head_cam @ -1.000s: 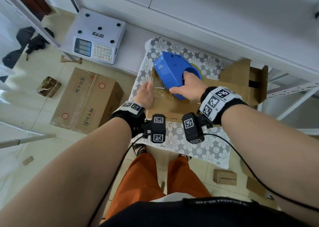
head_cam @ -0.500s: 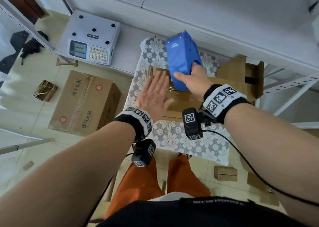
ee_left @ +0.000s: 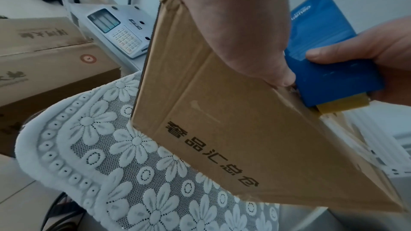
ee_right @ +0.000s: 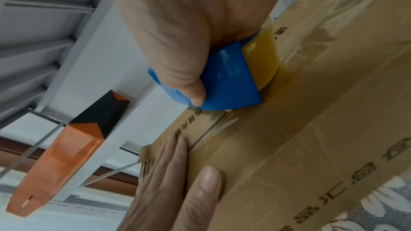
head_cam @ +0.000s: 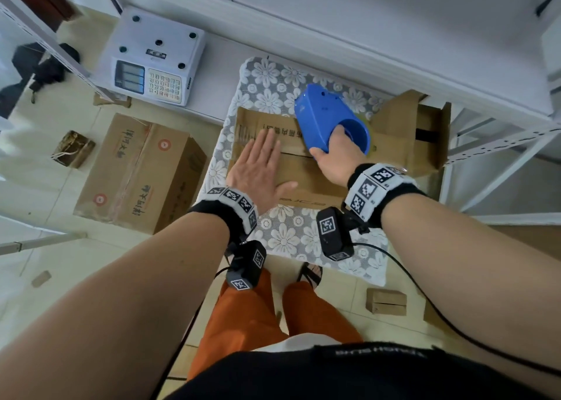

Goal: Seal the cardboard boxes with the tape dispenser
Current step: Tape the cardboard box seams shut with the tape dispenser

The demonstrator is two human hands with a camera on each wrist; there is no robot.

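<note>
Since the frame half a second back, the blue tape dispenser point(head_cam: 329, 119) has swung from standing nose-up at the far edge to lying tilted over the right half of the box top, its open round end now facing the camera. Right hand point(head_cam: 338, 153) grips it from the near side — thumb point(ee_right: 189, 83) curled over the blue shell, other fingers wrapped round it. Yellowish tape roll point(ee_right: 263, 55) sits at the dispenser's underside, touching the cardboard.

Left hand point(head_cam: 258, 168) lies flat on the left part of the cardboard box point(head_cam: 303, 174), fingers point(ee_right: 175, 148) straight and close together, thumb spread toward the near right. Palm presses the flaps down beside the centre seam point(ee_right: 209, 131). Glossy tape is already visible along the top surface in the right wrist view.

Box rests on a desk covered with a white floral lace cloth point(head_cam: 282, 235). Printed black characters run along its near side point(ee_left: 211, 154).

Surroundings — a second, open carton point(head_cam: 425, 132) just right of the box; a white weighing scale point(head_cam: 154, 62) on the far left; a large taped carton point(head_cam: 136, 171) on the floor to the left; a small cardboard box point(head_cam: 385, 301) on the floor near right. Person wears orange trousers point(head_cam: 249, 314).
</note>
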